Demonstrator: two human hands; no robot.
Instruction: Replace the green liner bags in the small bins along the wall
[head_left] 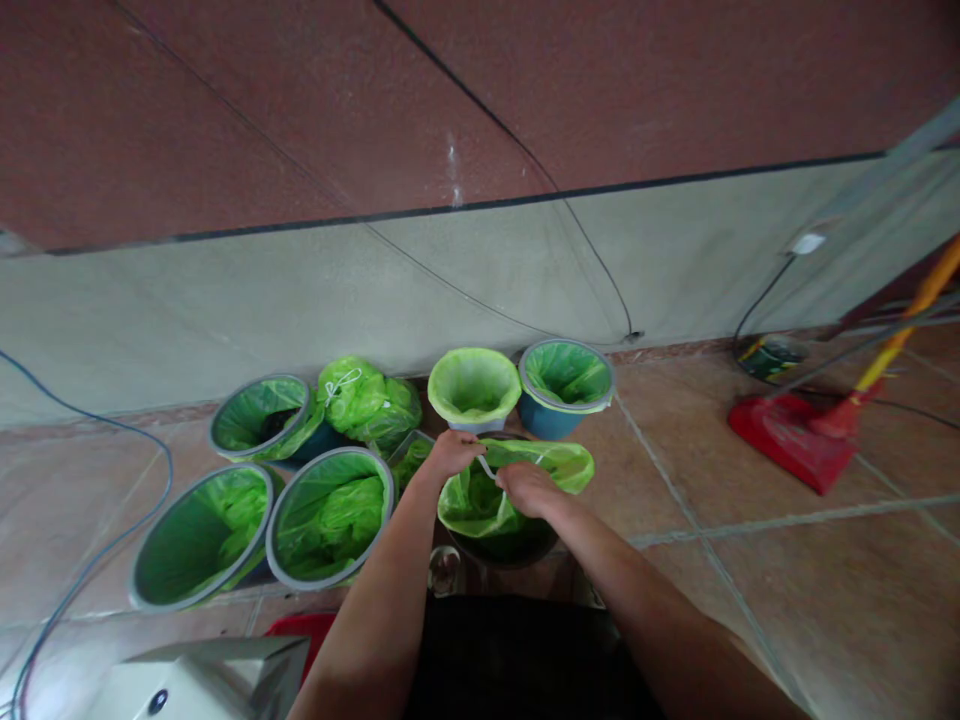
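A green bin bag (472,505) with a white drawstring (487,466) hangs in the mouth of a dark round bin (517,553) in front of me. My left hand (454,453) is closed on the drawstring at the bag's far left rim. Just right of it, my right hand (526,488) grips the same white drawstring, which runs between both hands. The bag's rim spreads out to the right past my right hand. Part of the bin is hidden by the bag and my hands.
Several green-lined bins stand around, including a blue bin (555,415), a pale bin (474,400) and a grey-rimmed bin (330,575). A tied green bag (367,400) sits by the wall. On the right are a red dustpan (795,440) and a tin (771,355). A blue cable (169,470) crosses the left floor.
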